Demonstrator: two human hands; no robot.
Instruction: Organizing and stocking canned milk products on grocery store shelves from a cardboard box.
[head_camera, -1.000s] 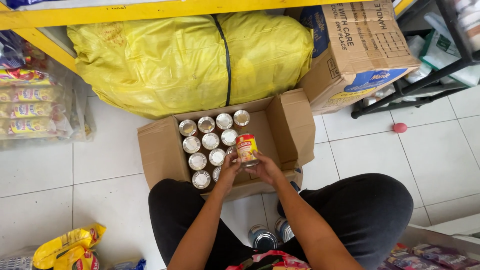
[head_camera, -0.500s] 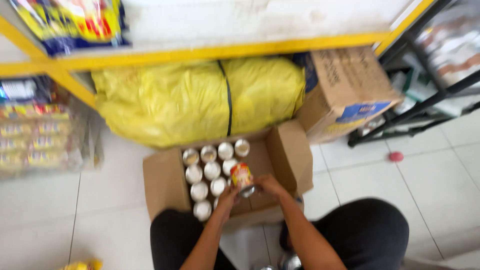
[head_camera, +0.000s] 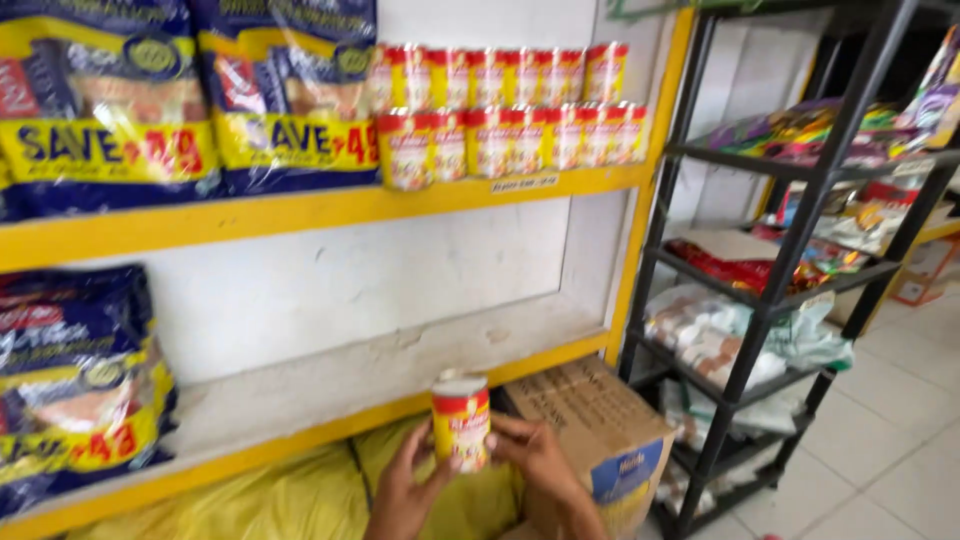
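Red-and-yellow labelled metal can is being held upright between both hands below the yellow shelf's front edge; left hand and right hand are cupping its sides. It is probably rigid, fairly heavy and smooth, best gripped around the label.

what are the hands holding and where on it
A red and yellow can, upright, gripped by its sides: the left hand on its left side, the right hand on its right.
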